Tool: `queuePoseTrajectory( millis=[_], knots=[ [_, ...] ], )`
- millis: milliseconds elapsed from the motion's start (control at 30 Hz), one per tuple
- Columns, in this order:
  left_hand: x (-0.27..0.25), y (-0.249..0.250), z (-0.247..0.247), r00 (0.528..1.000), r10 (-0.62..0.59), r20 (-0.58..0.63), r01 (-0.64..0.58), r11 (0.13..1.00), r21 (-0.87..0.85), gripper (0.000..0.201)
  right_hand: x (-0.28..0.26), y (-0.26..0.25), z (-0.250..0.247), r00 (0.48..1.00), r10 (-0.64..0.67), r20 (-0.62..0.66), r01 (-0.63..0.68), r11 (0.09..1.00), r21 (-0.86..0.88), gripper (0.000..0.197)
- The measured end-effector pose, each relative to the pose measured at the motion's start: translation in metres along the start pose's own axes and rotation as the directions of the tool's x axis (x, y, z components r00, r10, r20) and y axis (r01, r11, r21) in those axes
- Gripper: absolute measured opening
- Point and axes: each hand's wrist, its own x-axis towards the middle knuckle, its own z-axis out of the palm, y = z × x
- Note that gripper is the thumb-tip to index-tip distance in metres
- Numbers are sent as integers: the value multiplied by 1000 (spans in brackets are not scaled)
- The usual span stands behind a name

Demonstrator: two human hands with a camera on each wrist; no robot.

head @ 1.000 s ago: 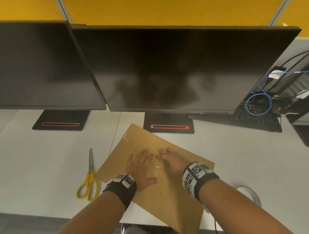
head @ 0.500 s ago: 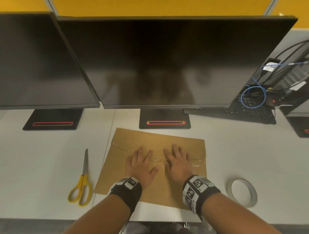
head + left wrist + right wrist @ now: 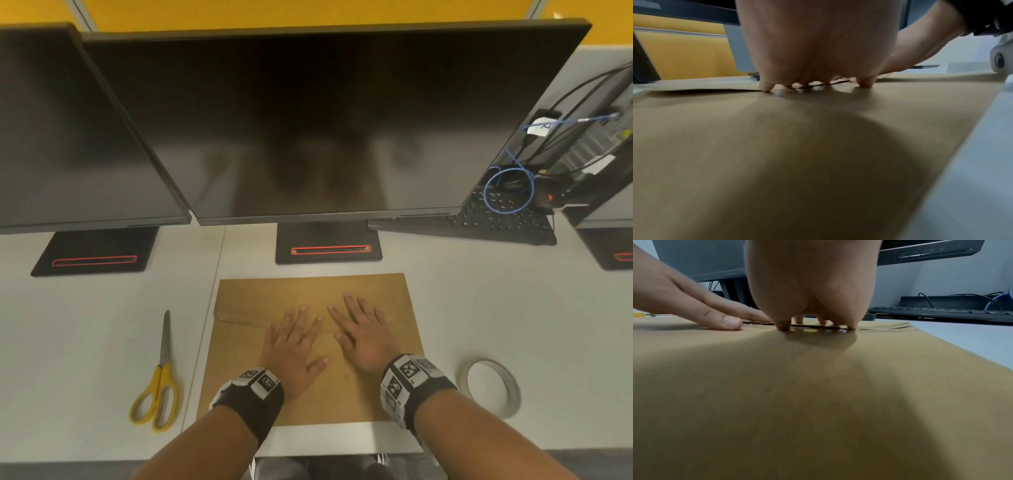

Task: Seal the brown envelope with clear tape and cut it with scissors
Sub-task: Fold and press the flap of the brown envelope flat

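Observation:
The brown envelope (image 3: 239, 363) lies flat and square on the white desk, in front of the middle monitor. Both hands rest flat on it, side by side, fingers straight and spread. My left hand (image 3: 294, 342) and my right hand (image 3: 363, 329) press along the flap seam, where a shiny strip of clear tape (image 3: 236, 317) runs across. In the wrist views the fingertips (image 3: 764, 87) (image 3: 782, 326) touch the glossy tape line on the envelope (image 3: 797, 162) (image 3: 797, 402). Yellow-handled scissors (image 3: 159, 383) lie left of the envelope. The clear tape roll (image 3: 493, 387) lies to its right.
Two dark monitors (image 3: 325, 130) stand behind on black stands (image 3: 328, 245). A black keyboard (image 3: 479, 219) with a coiled blue cable (image 3: 508, 190) sits at the back right. The desk's front edge runs just below the envelope.
The envelope has turned from a slanted lie to square with the desk edge. Both hands stayed flat on it and now press side by side over the taped seam.

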Motion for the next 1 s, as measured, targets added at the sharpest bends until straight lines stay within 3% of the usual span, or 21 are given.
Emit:
queuePoseTrajectory(
  millis=[33, 133, 300, 433, 567, 667, 800, 1000],
  knots=[
    [0, 0, -1, 999, -8, 39, 9, 1000, -7, 84, 1, 1, 1, 1000, -8, 3, 8, 1000, -4, 72],
    [0, 3, -5, 1000, -17, 11, 17, 1000, 7, 79, 2, 3, 3, 1000, -19, 4, 19, 1000, 7, 78],
    [2, 9, -19, 996, -76, 42, 76, 997, 6, 75, -1, 1, -5, 1000, -16, -16, 17, 997, 77, 54],
    [9, 20, -28, 992, -128, -6, 128, 987, 99, 70, -7, 9, -16, 992, -51, -118, 74, 978, 194, 49],
    [18, 39, -31, 986, -162, -45, 166, 982, 93, 62, -23, 34, -37, 986, 8, -169, 46, 948, 314, 50],
    [26, 56, -32, 990, -81, -119, 80, 997, -20, 64, -43, 69, -58, 997, 52, -50, -36, 959, 283, 54],
    [38, 79, -34, 997, 63, -47, -64, 997, -39, 60, -70, 108, -68, 992, 129, 13, -128, 964, 232, 56],
    [57, 116, -34, 989, 143, 32, -141, 989, -50, 64, -101, 139, -67, 977, 198, 76, -209, 964, 166, 55]
  ],
)
